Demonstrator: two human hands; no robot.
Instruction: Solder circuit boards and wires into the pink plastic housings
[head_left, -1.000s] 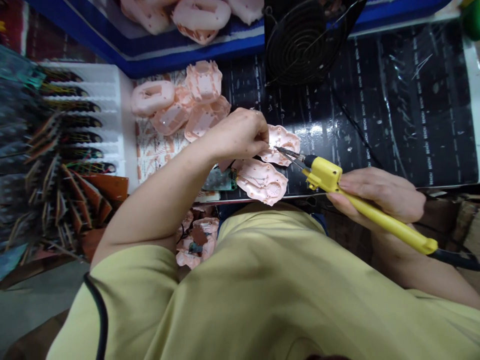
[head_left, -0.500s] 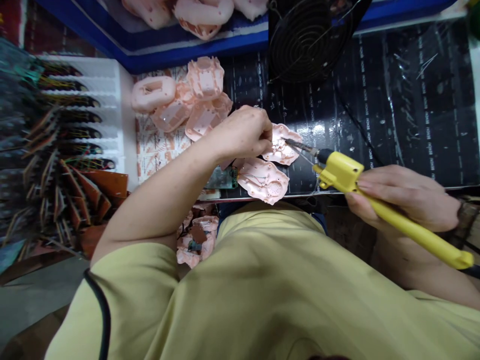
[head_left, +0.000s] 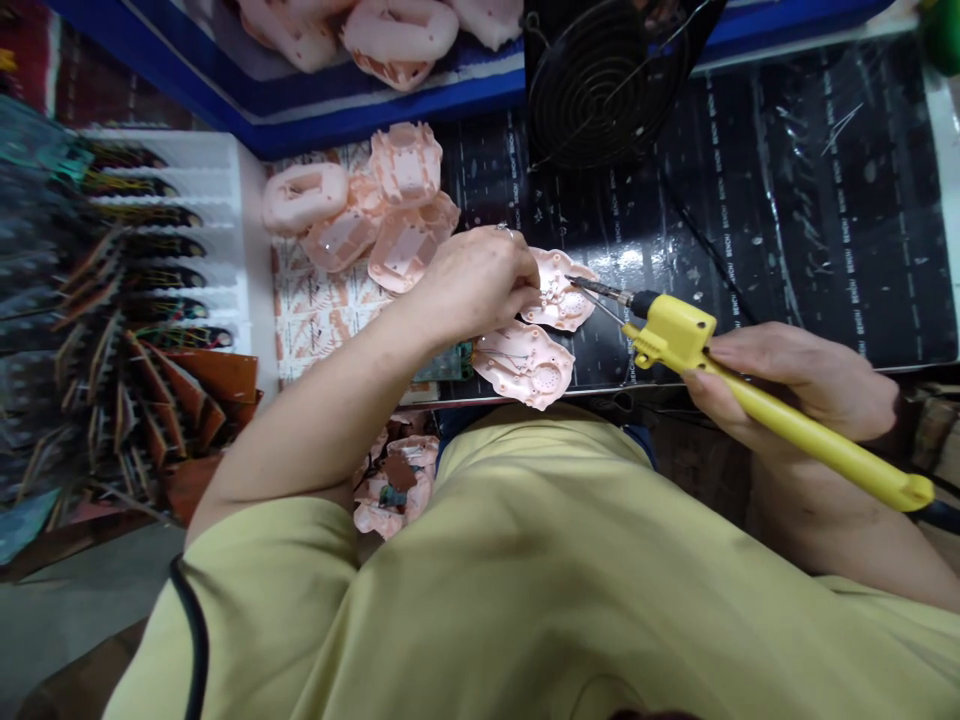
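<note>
My right hand (head_left: 802, 385) is wrapped round a yellow soldering iron (head_left: 795, 420) with a thin metal feed tube beside its tip. The tip is over a pink plastic shell (head_left: 559, 290), at its inner side; whether it touches cannot be made out. My left hand (head_left: 491, 280) is closed at the left edge of that shell, fingers pinched together. What they hold, if anything, is hidden. Just below lies a second pink shell (head_left: 525, 365), with thin wires running to a green circuit board (head_left: 446, 362) partly covered by my left forearm.
Several pink housings (head_left: 405, 245) lie left of my hand. Beyond stand a black fan (head_left: 600, 100) and a blue-edged bin (head_left: 480, 85) of pink parts. A white foam rack (head_left: 251, 250) at left holds circuit boards (head_left: 202, 380) with wires. A black cable (head_left: 705, 240) crosses the bench.
The view has shifted slightly. My left hand has turned a little, and a ring now shows. The iron's tip stays over the same pink shell.
</note>
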